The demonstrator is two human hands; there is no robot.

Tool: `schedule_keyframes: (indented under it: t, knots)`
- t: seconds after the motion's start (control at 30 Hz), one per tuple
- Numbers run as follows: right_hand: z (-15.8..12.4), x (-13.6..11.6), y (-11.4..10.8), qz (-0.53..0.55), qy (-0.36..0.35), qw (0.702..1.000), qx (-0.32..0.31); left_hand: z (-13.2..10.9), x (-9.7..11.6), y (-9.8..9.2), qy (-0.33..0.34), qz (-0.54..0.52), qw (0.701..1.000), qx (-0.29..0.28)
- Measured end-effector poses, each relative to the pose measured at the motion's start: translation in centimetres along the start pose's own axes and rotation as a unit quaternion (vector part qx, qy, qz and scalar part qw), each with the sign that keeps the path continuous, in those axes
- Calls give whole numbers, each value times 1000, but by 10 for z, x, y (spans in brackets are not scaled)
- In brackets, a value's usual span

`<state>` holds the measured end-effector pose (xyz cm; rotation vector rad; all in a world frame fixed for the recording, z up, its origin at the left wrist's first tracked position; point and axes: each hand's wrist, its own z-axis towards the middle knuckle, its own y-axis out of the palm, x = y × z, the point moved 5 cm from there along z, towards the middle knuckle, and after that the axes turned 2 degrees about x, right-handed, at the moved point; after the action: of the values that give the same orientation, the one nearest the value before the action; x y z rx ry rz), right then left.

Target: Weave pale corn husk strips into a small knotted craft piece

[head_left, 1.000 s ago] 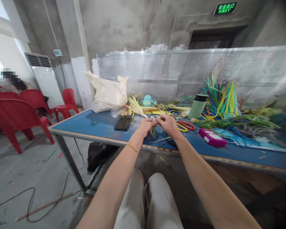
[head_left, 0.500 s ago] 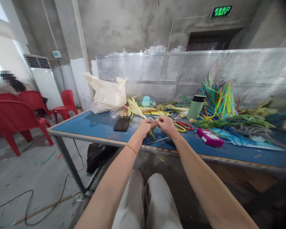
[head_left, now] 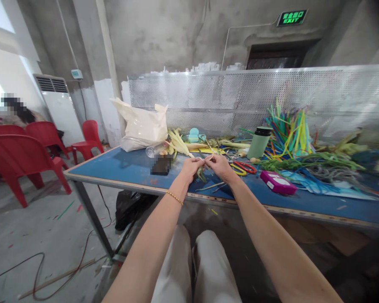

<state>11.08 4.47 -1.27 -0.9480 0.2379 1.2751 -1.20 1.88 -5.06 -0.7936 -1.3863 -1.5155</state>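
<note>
My left hand (head_left: pixel 191 167) and my right hand (head_left: pixel 217 165) meet fingertip to fingertip over the front part of the blue table (head_left: pixel 129 168). Both are pinched closed around a small piece of green, husk-like material (head_left: pixel 200 174) that hangs below the fingers. Its upper part is hidden by them. Just right of my right hand lie scissors with red handles (head_left: pixel 245 166) and a yellow-handled pair (head_left: pixel 238 171). Thin stems (head_left: pixel 211 185) rest on the table below my hands. Pale husks (head_left: pixel 178 143) lie behind my left hand.
Left on the table are a cream bag (head_left: pixel 145 126) and a dark phone-like item (head_left: pixel 161 165). To the right stand a green bottle (head_left: pixel 259 143), a purple box (head_left: pixel 278 182) and colourful strips (head_left: pixel 290 130). Red chairs (head_left: pixel 22 155) and a person (head_left: pixel 19 107) are at far left.
My fingertips have drawn closer together, and the pale loop seen between them before no longer shows. The green piece has shifted slightly below them.
</note>
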Motion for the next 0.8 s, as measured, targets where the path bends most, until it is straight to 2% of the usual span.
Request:
schedule_keyframes:
  t: [0.2,0.47,0.6,0.8]
  knots:
    - [0,-3,1,-63,-22,998,1,4,-3,-5,32,9,999,34]
    - [-1,-4,4,-104,-19,994,-6,4,-2,-1,19,-11,999,48]
    - [-1,-5,3,-98,-7,995,14,2,0,0,35,-11,998,55]
    - [-1,-5,4,-73,6,997,-7,2,2,-1,48,6,997,60]
